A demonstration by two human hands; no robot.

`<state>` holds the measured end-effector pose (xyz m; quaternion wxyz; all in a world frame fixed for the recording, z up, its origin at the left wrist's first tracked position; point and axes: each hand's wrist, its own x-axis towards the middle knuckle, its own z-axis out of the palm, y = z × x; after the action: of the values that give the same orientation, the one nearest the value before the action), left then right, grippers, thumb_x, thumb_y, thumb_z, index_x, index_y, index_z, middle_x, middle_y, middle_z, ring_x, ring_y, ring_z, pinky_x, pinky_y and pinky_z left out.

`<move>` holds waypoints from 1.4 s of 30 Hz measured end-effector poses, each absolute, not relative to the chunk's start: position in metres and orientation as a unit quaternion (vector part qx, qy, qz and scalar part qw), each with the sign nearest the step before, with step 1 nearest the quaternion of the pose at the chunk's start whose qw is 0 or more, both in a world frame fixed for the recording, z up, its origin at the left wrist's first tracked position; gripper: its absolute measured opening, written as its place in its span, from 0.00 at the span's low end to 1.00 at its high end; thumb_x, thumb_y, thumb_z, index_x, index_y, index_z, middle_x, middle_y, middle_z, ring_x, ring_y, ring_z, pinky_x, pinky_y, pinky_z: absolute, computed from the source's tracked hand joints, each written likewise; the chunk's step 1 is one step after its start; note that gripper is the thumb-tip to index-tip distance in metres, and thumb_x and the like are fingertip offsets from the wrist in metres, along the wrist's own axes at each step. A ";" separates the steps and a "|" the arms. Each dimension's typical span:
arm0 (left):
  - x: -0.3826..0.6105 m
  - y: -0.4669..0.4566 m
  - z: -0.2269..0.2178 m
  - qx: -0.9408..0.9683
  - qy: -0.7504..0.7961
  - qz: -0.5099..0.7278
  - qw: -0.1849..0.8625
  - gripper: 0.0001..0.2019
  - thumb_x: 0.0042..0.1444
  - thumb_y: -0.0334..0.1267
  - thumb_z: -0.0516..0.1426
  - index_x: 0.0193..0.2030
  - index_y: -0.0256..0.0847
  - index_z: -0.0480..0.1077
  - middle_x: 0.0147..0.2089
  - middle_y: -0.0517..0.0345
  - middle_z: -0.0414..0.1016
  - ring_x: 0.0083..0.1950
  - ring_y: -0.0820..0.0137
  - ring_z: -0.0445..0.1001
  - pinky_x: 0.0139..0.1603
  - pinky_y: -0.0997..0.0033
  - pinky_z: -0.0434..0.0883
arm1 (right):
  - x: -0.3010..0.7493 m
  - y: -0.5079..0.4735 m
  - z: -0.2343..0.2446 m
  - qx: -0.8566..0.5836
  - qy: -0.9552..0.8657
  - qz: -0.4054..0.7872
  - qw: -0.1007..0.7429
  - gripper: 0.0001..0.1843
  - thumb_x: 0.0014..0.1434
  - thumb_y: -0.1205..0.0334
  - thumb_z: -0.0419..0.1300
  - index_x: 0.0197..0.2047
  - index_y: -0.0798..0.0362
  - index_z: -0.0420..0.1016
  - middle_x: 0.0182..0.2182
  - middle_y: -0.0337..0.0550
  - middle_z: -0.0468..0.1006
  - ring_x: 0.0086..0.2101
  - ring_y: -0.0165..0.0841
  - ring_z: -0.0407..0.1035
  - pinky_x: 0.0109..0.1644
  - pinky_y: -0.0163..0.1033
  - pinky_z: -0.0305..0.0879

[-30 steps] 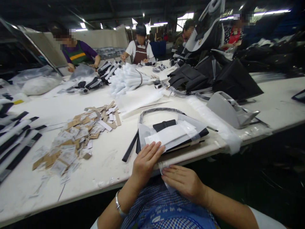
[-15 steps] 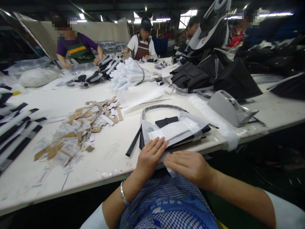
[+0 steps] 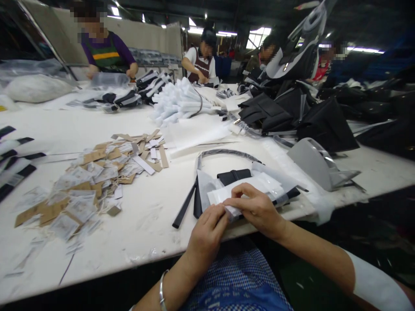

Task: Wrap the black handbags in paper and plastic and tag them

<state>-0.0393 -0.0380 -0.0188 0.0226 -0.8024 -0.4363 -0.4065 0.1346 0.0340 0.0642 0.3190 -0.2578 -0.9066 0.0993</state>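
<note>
Close to the table's front edge lies a black bag [image 3: 197,201], its long handle [image 3: 227,152] wrapped in clear film and arched behind it. A white plastic wrapper [image 3: 215,195] covers its near side, below a black rolled piece [image 3: 234,176]. My right hand [image 3: 256,210] is closed, thumb and index finger pinching the near edge of this wrapper. Beside it, my left hand [image 3: 209,231] has its fingers bent together on the same edge, the fingertips nearly meeting the right ones. A black strap end [image 3: 184,206] sticks out to the left of the bag.
Paper tags [image 3: 97,177] are heaped at left. A bundle of white foam strips [image 3: 181,101] stands farther back. Black bags [image 3: 324,125] pile up at right, near a grey bag piece [image 3: 311,162]. Several co-workers, one in a purple top [image 3: 125,49], work across the table.
My right hand has risen from the table's edge onto the white wrapper, going from flat, straight fingers to a pinch. My left hand has drawn back toward me slightly, its fingers now bent.
</note>
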 end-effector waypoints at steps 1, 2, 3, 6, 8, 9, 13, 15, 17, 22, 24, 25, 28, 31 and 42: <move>-0.041 -0.038 -0.019 -0.801 -0.432 -0.414 0.015 0.15 0.64 0.24 0.53 0.56 0.33 0.70 0.55 0.45 0.75 0.59 0.61 0.72 0.64 0.57 0.70 | 0.134 0.036 0.063 -0.266 -0.905 0.110 0.314 0.17 0.68 0.69 0.51 0.45 0.49 0.81 0.35 0.45 0.73 0.37 0.33 0.68 0.41 0.38 0.69; -0.042 -0.038 -0.019 -0.800 -0.430 -0.419 0.010 0.16 0.64 0.24 0.53 0.57 0.33 0.70 0.56 0.45 0.75 0.60 0.62 0.72 0.65 0.57 0.69 | 0.133 0.039 0.063 -0.273 -0.905 0.121 0.303 0.16 0.67 0.69 0.52 0.44 0.49 0.81 0.34 0.44 0.72 0.37 0.33 0.68 0.40 0.37 0.68; -0.043 -0.038 -0.019 -0.799 -0.429 -0.422 0.006 0.16 0.65 0.25 0.52 0.58 0.33 0.69 0.57 0.45 0.75 0.61 0.63 0.71 0.65 0.57 0.69 | 0.133 0.041 0.062 -0.282 -0.904 0.134 0.291 0.15 0.67 0.69 0.53 0.44 0.49 0.82 0.34 0.43 0.72 0.36 0.32 0.68 0.39 0.37 0.68; -0.043 -0.038 -0.021 -0.791 -0.425 -0.440 0.015 0.16 0.65 0.24 0.52 0.59 0.30 0.68 0.57 0.44 0.75 0.63 0.62 0.70 0.66 0.56 0.69 | 0.130 0.047 0.059 -0.320 -0.888 0.186 0.274 0.11 0.64 0.68 0.58 0.42 0.48 0.83 0.30 0.40 0.70 0.32 0.30 0.67 0.35 0.34 0.65; -0.043 -0.039 -0.022 -0.790 -0.418 -0.448 0.024 0.15 0.64 0.23 0.53 0.57 0.28 0.69 0.56 0.42 0.75 0.63 0.61 0.69 0.65 0.55 0.69 | 0.129 0.050 0.056 -0.347 -0.869 0.221 0.276 0.08 0.63 0.67 0.62 0.40 0.47 0.83 0.29 0.38 0.70 0.30 0.29 0.67 0.33 0.33 0.63; -0.043 -0.039 -0.022 -0.791 -0.415 -0.449 0.028 0.15 0.64 0.23 0.53 0.57 0.27 0.69 0.56 0.42 0.75 0.64 0.60 0.69 0.65 0.54 0.70 | 0.129 0.051 0.055 -0.361 -0.860 0.236 0.275 0.07 0.62 0.66 0.63 0.39 0.47 0.83 0.28 0.38 0.70 0.30 0.29 0.67 0.33 0.33 0.63; -0.046 -0.045 -0.025 -0.800 -0.410 -0.438 0.020 0.18 0.64 0.22 0.52 0.60 0.26 0.67 0.58 0.40 0.74 0.67 0.57 0.65 0.66 0.51 0.69 | 0.126 0.055 0.053 -0.406 -0.837 0.279 0.239 0.04 0.60 0.65 0.66 0.35 0.47 0.84 0.27 0.36 0.71 0.31 0.28 0.68 0.35 0.33 0.62; -0.048 -0.048 -0.027 -0.800 -0.409 -0.439 0.003 0.19 0.64 0.21 0.52 0.61 0.27 0.66 0.59 0.40 0.73 0.67 0.57 0.65 0.66 0.51 0.69 | 0.124 0.058 0.053 -0.421 -0.835 0.283 0.213 0.03 0.59 0.63 0.67 0.33 0.47 0.83 0.27 0.36 0.72 0.31 0.28 0.69 0.35 0.33 0.62; -0.049 -0.050 -0.029 -0.790 -0.411 -0.454 -0.021 0.19 0.63 0.21 0.53 0.60 0.29 0.66 0.59 0.41 0.73 0.67 0.58 0.66 0.65 0.51 0.70 | 0.122 0.061 0.054 -0.436 -0.839 0.266 0.188 0.01 0.58 0.62 0.68 0.33 0.48 0.82 0.27 0.35 0.72 0.32 0.29 0.69 0.36 0.34 0.61; -0.050 -0.049 -0.026 -0.778 -0.443 -0.443 -0.038 0.18 0.63 0.23 0.55 0.60 0.33 0.67 0.58 0.42 0.73 0.64 0.62 0.69 0.64 0.58 0.70 | 0.116 0.070 0.057 -0.462 -0.840 0.255 0.130 0.11 0.53 0.61 0.72 0.37 0.50 0.75 0.28 0.31 0.75 0.29 0.27 0.68 0.34 0.33 0.57; -0.049 -0.047 -0.022 -0.784 -0.448 -0.429 -0.027 0.19 0.63 0.24 0.55 0.61 0.33 0.66 0.57 0.43 0.74 0.62 0.63 0.70 0.63 0.60 0.72 | 0.114 0.074 0.058 -0.452 -0.846 0.262 0.110 0.13 0.52 0.59 0.72 0.35 0.51 0.72 0.27 0.30 0.75 0.28 0.26 0.68 0.32 0.32 0.55; -0.048 -0.046 -0.020 -0.787 -0.450 -0.421 -0.022 0.20 0.63 0.24 0.55 0.62 0.33 0.66 0.56 0.43 0.74 0.61 0.63 0.71 0.62 0.60 0.72 | 0.113 0.076 0.058 -0.442 -0.853 0.257 0.103 0.13 0.53 0.58 0.72 0.34 0.51 0.71 0.27 0.30 0.75 0.29 0.27 0.67 0.32 0.32 0.54; -0.047 -0.046 -0.017 -0.793 -0.454 -0.407 -0.009 0.21 0.63 0.23 0.55 0.63 0.32 0.66 0.51 0.44 0.75 0.58 0.62 0.72 0.59 0.60 0.74 | 0.112 0.081 0.057 -0.414 -0.873 0.234 0.104 0.13 0.54 0.58 0.71 0.32 0.52 0.70 0.28 0.33 0.74 0.31 0.28 0.67 0.33 0.33 0.53; -0.046 -0.046 -0.018 -0.792 -0.459 -0.403 0.015 0.20 0.62 0.23 0.55 0.61 0.32 0.67 0.57 0.39 0.72 0.63 0.58 0.69 0.59 0.58 0.74 | 0.112 0.088 0.056 -0.409 -0.874 0.237 0.110 0.11 0.55 0.60 0.70 0.34 0.51 0.71 0.30 0.34 0.74 0.32 0.28 0.66 0.34 0.33 0.52; -0.052 -0.039 -0.016 -0.835 -0.415 -0.342 0.117 0.21 0.61 0.32 0.56 0.62 0.31 0.67 0.62 0.46 0.72 0.62 0.60 0.71 0.61 0.65 0.72 | 0.122 0.101 0.061 -0.406 -0.850 0.257 0.219 0.07 0.57 0.64 0.68 0.37 0.52 0.74 0.32 0.36 0.78 0.31 0.28 0.68 0.35 0.32 0.59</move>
<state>-0.0525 -0.0390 -0.0158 0.1173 -0.8350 -0.4146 -0.3421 0.1220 0.1012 0.0611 0.2189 -0.4057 -0.8495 0.2565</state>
